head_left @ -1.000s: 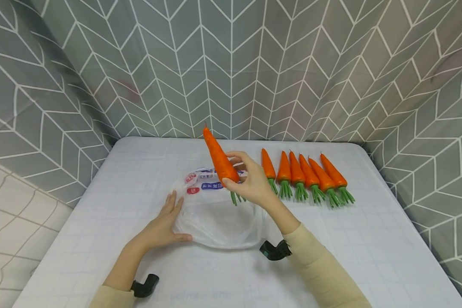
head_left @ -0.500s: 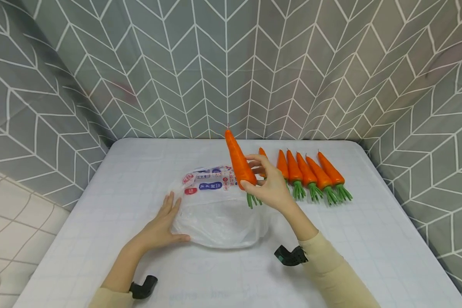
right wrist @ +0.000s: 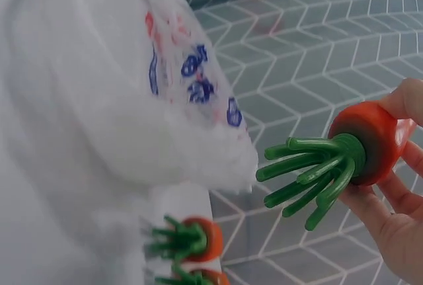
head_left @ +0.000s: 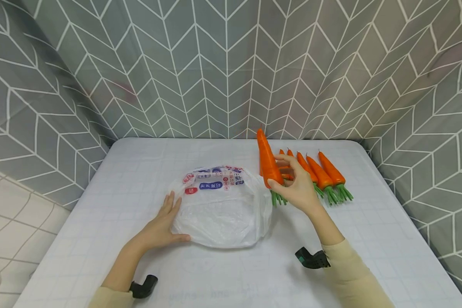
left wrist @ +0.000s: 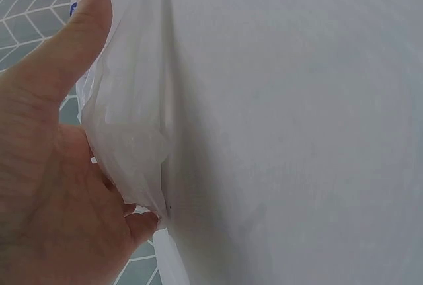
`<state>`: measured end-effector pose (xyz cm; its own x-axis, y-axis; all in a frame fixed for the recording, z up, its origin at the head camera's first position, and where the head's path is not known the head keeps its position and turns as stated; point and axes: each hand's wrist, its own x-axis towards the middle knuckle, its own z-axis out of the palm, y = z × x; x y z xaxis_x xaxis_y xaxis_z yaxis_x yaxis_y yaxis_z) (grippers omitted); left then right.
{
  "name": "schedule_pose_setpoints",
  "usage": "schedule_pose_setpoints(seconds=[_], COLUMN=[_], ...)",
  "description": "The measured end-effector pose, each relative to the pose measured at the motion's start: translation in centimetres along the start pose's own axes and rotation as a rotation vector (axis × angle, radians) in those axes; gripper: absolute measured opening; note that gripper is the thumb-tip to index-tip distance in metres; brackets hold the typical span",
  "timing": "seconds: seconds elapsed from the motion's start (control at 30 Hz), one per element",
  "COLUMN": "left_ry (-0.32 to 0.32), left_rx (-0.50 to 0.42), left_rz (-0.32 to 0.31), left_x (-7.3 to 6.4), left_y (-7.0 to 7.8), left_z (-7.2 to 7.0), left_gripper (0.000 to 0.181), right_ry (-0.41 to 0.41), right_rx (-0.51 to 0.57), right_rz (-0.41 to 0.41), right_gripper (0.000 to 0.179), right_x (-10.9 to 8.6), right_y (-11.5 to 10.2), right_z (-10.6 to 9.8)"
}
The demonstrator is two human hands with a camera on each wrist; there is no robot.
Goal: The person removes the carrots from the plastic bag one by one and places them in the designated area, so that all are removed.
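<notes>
My right hand (head_left: 301, 188) grips an orange carrot (head_left: 268, 162) between thumb and fingers, tip up and leaning left. Its green stalks (right wrist: 324, 172) point at the camera in the right wrist view. The carrot is held up near the right edge of a white plastic bag (head_left: 219, 220), with more carrots behind it. The bag bulges on the table, blue and red print along its far side. My left hand (head_left: 159, 229) rests against the bag's left side, fingers spread and thumb along the near edge. In the left wrist view, thin plastic (left wrist: 129, 139) lies beside the fingers.
Several more carrots (head_left: 333, 169) lie in a row at the right back of the white-covered table (head_left: 385, 256), tips away and stalks toward me. The held carrot and right hand partly hide some. A grey patterned curtain (head_left: 200, 68) hangs behind the table.
My right hand has moved to the right with the carrot, from over the bag to its right edge, in front of the row. The left hand stays in place at the bag.
</notes>
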<state>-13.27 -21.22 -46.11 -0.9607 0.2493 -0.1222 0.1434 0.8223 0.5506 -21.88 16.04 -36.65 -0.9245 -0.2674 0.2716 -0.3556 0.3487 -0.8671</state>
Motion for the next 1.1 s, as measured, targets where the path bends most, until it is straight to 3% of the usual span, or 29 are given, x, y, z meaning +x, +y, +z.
schedule_pose_setpoints(seconds=[0.3, 0.83, 1.1], left_ry=[0.002, 0.003, -0.001], left_rx=[0.002, 0.004, 0.0], left_rz=[0.004, 0.023, 0.027], left_x=[0.1, 0.0, 0.0], left_y=[0.1, -0.1, 0.0], left_z=[0.0, 0.0, 0.0], left_gripper=[0.125, 0.123, 0.123], right_ry=[0.042, 0.122, 0.121], right_rx=[-0.084, -0.146, -0.192], right_rz=[0.006, 0.083, 0.122], right_gripper=[0.059, 0.058, 0.06], right_x=[-1.2, -3.2, -4.9], right_y=[1.6, 3.5, 4.6], right_z=[-2.4, -4.7, -5.9])
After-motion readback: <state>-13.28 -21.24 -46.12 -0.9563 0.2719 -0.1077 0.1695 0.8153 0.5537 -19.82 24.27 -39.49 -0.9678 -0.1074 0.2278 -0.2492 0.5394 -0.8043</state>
